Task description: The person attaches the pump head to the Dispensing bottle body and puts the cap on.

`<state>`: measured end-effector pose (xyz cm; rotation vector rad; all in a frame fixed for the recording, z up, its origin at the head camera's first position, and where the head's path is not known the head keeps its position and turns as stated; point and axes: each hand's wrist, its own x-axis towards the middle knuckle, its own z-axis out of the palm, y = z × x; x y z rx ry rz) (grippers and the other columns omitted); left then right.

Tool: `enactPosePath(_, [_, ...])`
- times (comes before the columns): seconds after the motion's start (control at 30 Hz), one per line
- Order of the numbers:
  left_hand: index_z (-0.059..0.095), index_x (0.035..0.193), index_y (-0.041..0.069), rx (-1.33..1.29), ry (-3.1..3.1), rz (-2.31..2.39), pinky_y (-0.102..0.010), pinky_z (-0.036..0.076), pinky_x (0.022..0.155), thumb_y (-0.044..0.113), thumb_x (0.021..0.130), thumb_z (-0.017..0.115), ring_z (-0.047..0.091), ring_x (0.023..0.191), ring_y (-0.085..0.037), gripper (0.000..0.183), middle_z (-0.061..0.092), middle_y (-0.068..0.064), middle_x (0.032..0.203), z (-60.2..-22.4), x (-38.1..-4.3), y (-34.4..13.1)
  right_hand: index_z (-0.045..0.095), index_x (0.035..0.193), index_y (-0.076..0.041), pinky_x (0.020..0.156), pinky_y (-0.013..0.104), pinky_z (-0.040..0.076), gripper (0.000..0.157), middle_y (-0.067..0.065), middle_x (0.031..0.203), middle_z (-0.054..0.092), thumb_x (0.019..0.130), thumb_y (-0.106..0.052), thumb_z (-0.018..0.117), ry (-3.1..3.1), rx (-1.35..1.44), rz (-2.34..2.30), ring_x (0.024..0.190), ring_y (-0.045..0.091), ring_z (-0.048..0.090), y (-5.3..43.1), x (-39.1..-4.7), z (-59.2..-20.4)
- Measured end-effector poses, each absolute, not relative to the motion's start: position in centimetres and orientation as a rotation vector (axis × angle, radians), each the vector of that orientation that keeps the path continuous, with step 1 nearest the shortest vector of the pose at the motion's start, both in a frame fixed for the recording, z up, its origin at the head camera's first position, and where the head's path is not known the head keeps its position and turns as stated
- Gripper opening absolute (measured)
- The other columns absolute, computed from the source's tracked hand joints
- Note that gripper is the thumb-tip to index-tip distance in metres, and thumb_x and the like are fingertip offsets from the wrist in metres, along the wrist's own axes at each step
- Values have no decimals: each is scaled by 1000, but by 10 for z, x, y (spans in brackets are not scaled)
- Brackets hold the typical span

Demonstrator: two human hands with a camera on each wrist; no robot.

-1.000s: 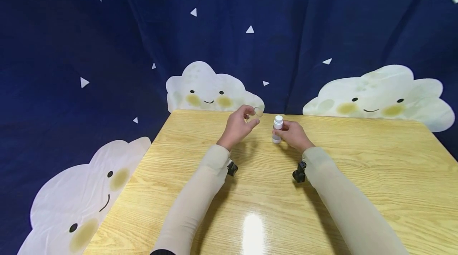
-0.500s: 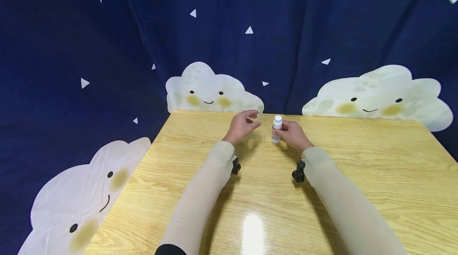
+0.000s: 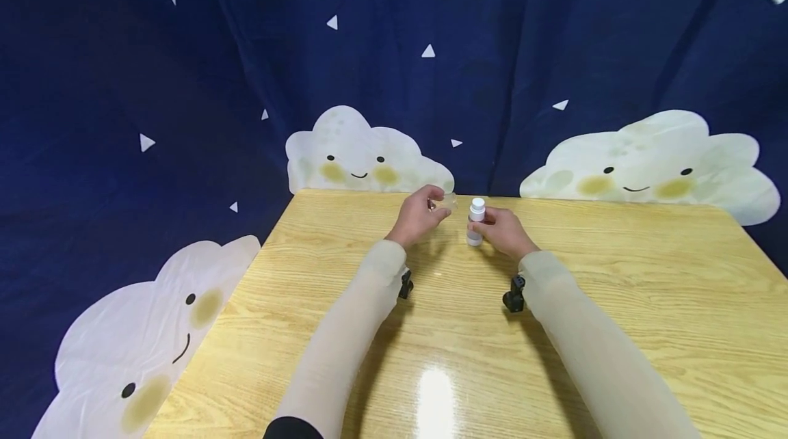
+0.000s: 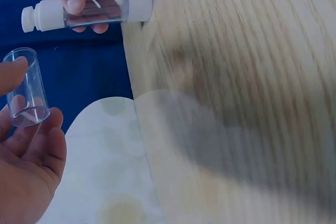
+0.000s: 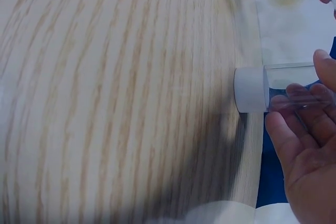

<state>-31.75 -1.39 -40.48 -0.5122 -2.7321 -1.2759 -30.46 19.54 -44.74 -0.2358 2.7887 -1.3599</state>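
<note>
A clear plastic cap, shaped like a short tube, is pinched between the thumb and fingers of my left hand. The cap is held off the table, left of a slim bottle and apart from it. My right hand grips that bottle round its see-through middle. The bottle stands upright, its white base on the table or very near it. Its white top shows uncovered in the left wrist view. Fingers cover part of the bottle's body; in the right wrist view its top lies outside the frame.
The wooden table has its far edge just behind the hands. A dark blue curtain with smiling clouds hangs behind and to the left. A small black camera sits at the right wrist, another at the left.
My left hand has shifted slightly right, nearer the bottle, and the clear cap has turned so its round end no longer faces the head camera. The right hand and the bottle have stayed put.
</note>
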Motion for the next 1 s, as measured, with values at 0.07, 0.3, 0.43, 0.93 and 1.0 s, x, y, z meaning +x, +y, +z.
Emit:
enactPosePath(0.07, [61,127,6,-560,-2737,-1208,-32,52,89,17,91,72,64,107,-28,40,65,-10,125,-402,-318,-13,60,132,-1,105,52,47,40,23,131,64,98,-22,64,2791,-232,-1357,122,39,61,196,-304,-447])
enactPosePath(0.3, [59,133,10,-639,-2728,-1038,-32,52,95,17,90,73,64,107,-23,46,66,-7,125,-388,-322,-8,61,131,0,106,52,47,39,24,131,64,98,-21,63,2765,-231,-1389,123,39,60,195,-304,-445])
enactPosePath(0.43, [58,129,8,-648,-2730,-1042,-30,51,95,17,88,75,64,109,-22,45,68,-6,124,-383,-322,0,61,130,0,105,52,48,39,24,130,64,98,-22,64,2761,-238,-1396,122,39,61,194,-304,-446])
enactPosePath(0.93, [56,139,11,-832,-2730,-937,-29,48,103,12,93,68,61,119,-19,47,64,-5,133,-374,-319,23,62,129,2,103,52,49,37,25,127,65,97,-17,65,2777,-266,-1440,120,40,62,194,-302,-449])
enactPosePath(1.0, [55,139,11,-851,-2745,-928,-29,47,105,11,94,65,61,121,-19,46,62,-5,134,-373,-319,25,62,128,2,102,51,50,36,25,126,66,97,-16,65,2777,-271,-1452,119,40,63,194,-302,-449])
